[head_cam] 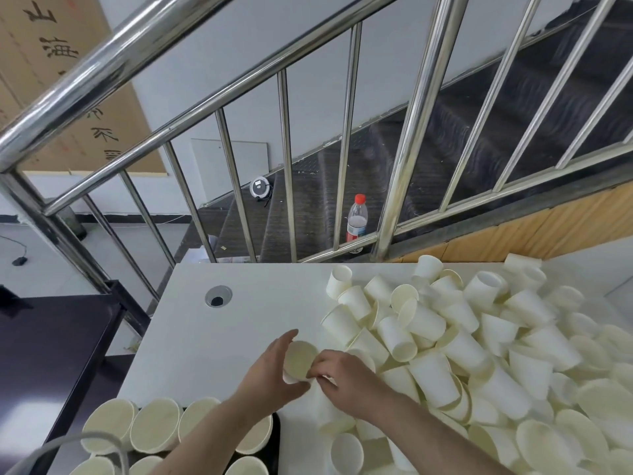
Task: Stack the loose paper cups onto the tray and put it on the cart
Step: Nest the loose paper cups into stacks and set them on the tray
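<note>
My left hand (274, 368) grips a white paper cup (299, 359) above the white table (219, 351), its mouth facing me. My right hand (346, 380) meets it from the right, fingers curled at the cup's rim and pinching a second cup (327, 380) that is mostly hidden. A big heap of loose paper cups (479, 354) covers the right side of the table. Several cup stacks (154, 428) stand mouth-up on a dark tray (275, 437) at the near left edge, partly behind my left forearm.
A steel stair railing (212, 97) runs behind the table, with dark stairs and a red-capped plastic bottle (357, 219) beyond. A cable hole (218, 296) sits in the tabletop. A dark flat surface (51, 354) lies lower left, below the table.
</note>
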